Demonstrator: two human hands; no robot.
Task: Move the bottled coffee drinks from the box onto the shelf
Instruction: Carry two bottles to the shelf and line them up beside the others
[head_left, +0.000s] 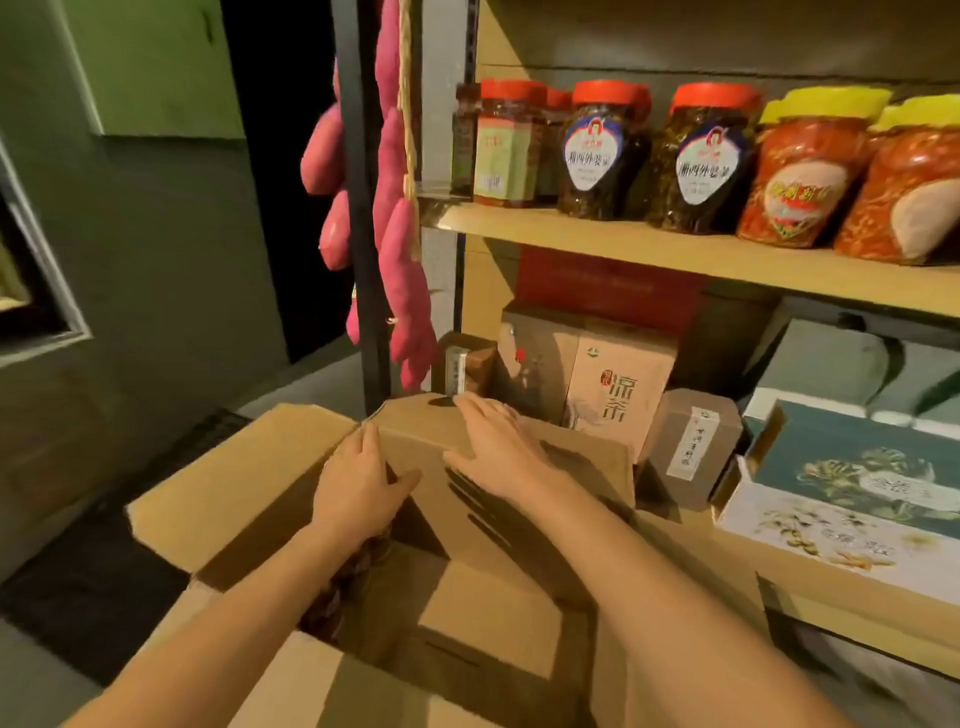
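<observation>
Folding the far flap (597, 467) of the box (234, 483) back toward the shelf (623, 252) is, as I judge it, the step in hand: the flap leans over the opening and has to go before I can reach in. Both hands sit on it for that reason.

My left hand (358, 483) holds the flap's left edge, thumb across its face and fingers behind the edge, a loose pinch and not a fist. My right hand (498, 452) lies flat on the flap's face, fingers straight and together, pressing and gripping nothing.

The bottled coffee drinks (340, 590) are not out yet. Under my left forearm I see only a few dark rounded tops deep inside the box, too dim to count.

The upper board carries jars (602, 150) in 1 row; cartons (618, 384) fill the level just beyond the flap.
</observation>
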